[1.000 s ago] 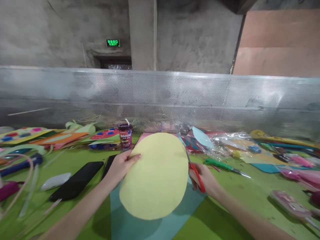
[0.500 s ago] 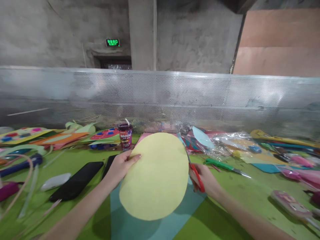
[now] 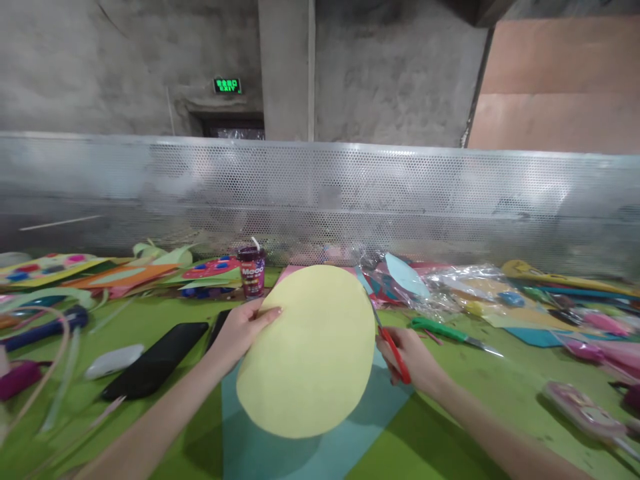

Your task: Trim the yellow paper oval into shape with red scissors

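A rounded sheet of pale yellow paper (image 3: 307,353) is held up in front of me. My left hand (image 3: 246,330) pinches its left edge, thumb on the near face and the other fingers behind. In my right hand (image 3: 407,353) is a pair of scissors with red handles (image 3: 396,357). Their blades point up and away along the paper's right edge; whether they touch it I cannot tell. Beneath the yellow paper, a blue-green sheet (image 3: 280,457) lies on the green table (image 3: 440,440).
Left of me lie a black phone (image 3: 155,360) and a white oval object (image 3: 114,361). A purple drink cup (image 3: 252,272) with a straw stands behind. A green-handled knife (image 3: 455,333) lies to the right, near crumpled clear plastic (image 3: 440,293). A perforated metal barrier (image 3: 320,193) bounds the far side.
The yellow paper has shifted slightly left and turned a little, leaving more of the scissor blades visible beside its right edge. Both hands keep their grips.
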The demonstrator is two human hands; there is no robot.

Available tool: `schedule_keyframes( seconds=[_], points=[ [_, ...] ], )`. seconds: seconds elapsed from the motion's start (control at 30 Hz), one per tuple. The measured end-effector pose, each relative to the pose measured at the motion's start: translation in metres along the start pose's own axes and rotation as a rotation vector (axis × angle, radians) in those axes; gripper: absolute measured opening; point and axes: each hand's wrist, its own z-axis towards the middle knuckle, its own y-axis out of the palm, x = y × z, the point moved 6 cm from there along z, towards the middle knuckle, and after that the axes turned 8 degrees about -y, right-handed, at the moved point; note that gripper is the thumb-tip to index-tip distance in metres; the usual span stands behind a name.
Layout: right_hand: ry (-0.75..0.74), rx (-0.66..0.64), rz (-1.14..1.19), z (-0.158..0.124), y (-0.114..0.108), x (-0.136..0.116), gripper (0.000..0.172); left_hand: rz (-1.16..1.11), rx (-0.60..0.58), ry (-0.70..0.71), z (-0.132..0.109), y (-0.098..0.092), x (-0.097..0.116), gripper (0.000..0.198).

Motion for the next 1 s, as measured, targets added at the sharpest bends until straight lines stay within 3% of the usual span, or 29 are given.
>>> schedule_keyframes(
  seconds=[0.27, 0.47, 0.63, 0.77, 0.9, 1.0],
  points=[
    [-0.012, 0.055, 0.049, 0.000, -0.009, -0.004, 0.019, 0.014, -0.046, -0.012, 0.002, -0.002, 0.000, 0.035],
    [-0.146, 0.027, 0.272, 0.003, -0.014, -0.014, 0.028, 0.028, -0.274, -0.051, -0.007, 0.019, 0.001, 0.032],
    [-0.133, -0.047, 0.350, -0.001, -0.005, -0.020, 0.027, -0.028, -0.458, -0.111, -0.020, 0.039, 0.000, 0.033],
    [-0.153, 0.027, 0.381, 0.000, -0.006, -0.021, 0.028, -0.158, -0.334, -0.160, -0.016, 0.034, -0.004, 0.044],
    [-0.174, 0.225, 0.388, 0.003, -0.017, -0.015, 0.027, -0.159, -0.242, -0.188, -0.010, 0.027, -0.011, 0.035],
    [-0.189, 0.249, 0.380, 0.003, -0.020, -0.011, 0.025, -0.129, -0.169, -0.172, -0.006, 0.021, -0.014, 0.036]
  ],
)
